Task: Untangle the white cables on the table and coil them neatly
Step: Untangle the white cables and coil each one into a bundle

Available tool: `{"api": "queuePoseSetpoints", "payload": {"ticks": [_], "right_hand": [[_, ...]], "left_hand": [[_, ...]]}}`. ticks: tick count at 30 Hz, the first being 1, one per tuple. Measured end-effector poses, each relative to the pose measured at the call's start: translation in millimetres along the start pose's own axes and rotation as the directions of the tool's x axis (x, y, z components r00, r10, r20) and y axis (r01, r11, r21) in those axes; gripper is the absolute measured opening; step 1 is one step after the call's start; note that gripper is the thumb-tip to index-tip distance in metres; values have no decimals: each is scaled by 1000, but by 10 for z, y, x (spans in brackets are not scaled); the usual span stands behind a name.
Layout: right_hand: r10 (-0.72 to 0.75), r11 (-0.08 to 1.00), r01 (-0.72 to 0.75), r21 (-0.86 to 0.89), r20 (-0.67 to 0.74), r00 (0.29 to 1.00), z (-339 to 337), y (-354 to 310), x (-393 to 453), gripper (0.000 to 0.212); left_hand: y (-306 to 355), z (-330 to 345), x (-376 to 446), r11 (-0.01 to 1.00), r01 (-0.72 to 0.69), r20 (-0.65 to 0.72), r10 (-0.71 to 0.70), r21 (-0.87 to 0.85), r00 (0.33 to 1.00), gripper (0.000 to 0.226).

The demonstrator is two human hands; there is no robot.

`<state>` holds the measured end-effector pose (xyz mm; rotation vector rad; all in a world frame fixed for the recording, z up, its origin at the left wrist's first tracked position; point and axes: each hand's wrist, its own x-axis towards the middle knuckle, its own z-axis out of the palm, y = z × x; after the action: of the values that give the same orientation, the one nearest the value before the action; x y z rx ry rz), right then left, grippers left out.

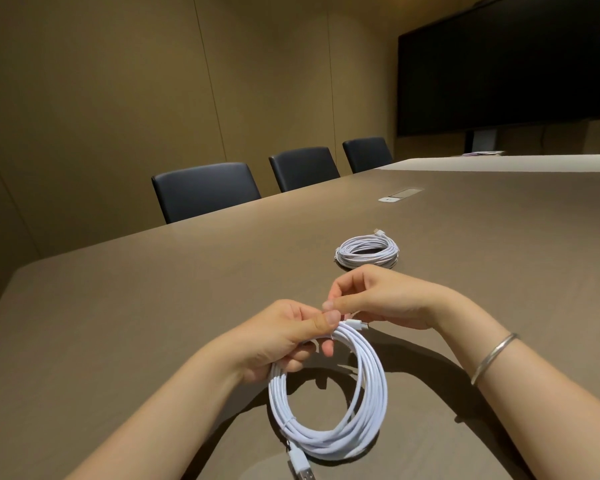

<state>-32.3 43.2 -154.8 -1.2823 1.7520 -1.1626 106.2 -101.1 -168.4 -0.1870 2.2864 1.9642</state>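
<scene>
A white cable coil [368,403] of several loops hangs from my left hand [284,337], which grips the top of the bundle with thumb over the strands. My right hand [378,299] pinches the cable's loose end at the top of the coil; its small plug [357,323] pokes out just below the fingers. The coil's lower part rests on the brown table [153,306], and a USB plug [300,462] trails from its bottom edge. A second white cable coil [367,251] lies flat on the table beyond my right hand, wound tight, with a plug tip at its far side.
Three dark chairs [205,190] stand along the table's far edge. A socket flap [400,194] is set into the tabletop further back. A large black screen [506,67] hangs at the upper right. A metal bangle [492,356] is on my right wrist.
</scene>
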Motion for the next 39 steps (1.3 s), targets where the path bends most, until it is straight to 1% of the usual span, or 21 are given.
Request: {"api": "queuePoseSetpoints", "payload": {"ticks": [3, 6, 7, 9, 11, 16, 19, 21, 22, 24, 25, 27, 32, 36, 39], "right_hand": [[-36, 999, 34, -38, -36, 999, -5, -7, -4, 18], [-55, 998, 56, 25, -49, 997, -37, -26, -21, 31], [-51, 997, 54, 59, -41, 998, -55, -34, -32, 30], [-40, 993, 41, 111, -7, 999, -89, -47, -57, 21], [-36, 993, 34, 110, 23, 999, -108, -47, -69, 14], [-31, 996, 26, 89, 52, 998, -96, -37, -64, 10], [-29, 995, 26, 95, 40, 999, -90, -55, -73, 9], [-24, 997, 20, 81, 41, 999, -92, -61, -73, 10], [-20, 997, 17, 74, 39, 999, -95, -57, -74, 10], [-15, 997, 12, 70, 31, 999, -100, -48, -78, 10], [-13, 997, 11, 71, 29, 999, -101, -48, -79, 10], [-9, 997, 7, 74, 28, 1000, -99, -54, -83, 9], [-24, 996, 22, 88, 23, 999, -92, -77, -76, 9], [36, 997, -39, 70, 40, 999, -98, -81, -84, 13], [63, 997, -65, 30, 56, 996, -74, -103, -94, 13]], "left_hand": [[36, 53, 5, 999, -11, -45, 13, 32, 999, 24], [88, 70, -13, 997, -15, -79, 20, 70, 997, 30], [96, 65, -16, 996, -20, -81, 27, 84, 996, 33], [104, 53, -23, 995, -29, -88, 37, 92, 995, 38], [101, 45, -25, 995, -28, -90, 37, 92, 995, 40], [94, 49, -14, 994, -41, -72, 49, 105, 996, 41], [100, 28, -20, 995, -63, -68, 69, 79, 995, 41], [99, 2, -33, 995, -73, -55, 77, 70, 996, 39], [102, -9, -43, 994, -80, -35, 82, 71, 996, 35], [111, -29, -55, 993, -102, 28, 100, 63, 995, 18], [117, -34, -63, 992, -109, 50, 106, 56, 993, 15], [130, -24, -73, 992, -112, 59, 109, 57, 992, 18], [145, -15, -76, 992, -101, 24, 100, 79, 995, 31], [132, -34, -74, 984, -138, 37, 135, 113, 990, 15], [128, -57, -66, 977, -149, 35, 145, 150, 989, 16]]}}
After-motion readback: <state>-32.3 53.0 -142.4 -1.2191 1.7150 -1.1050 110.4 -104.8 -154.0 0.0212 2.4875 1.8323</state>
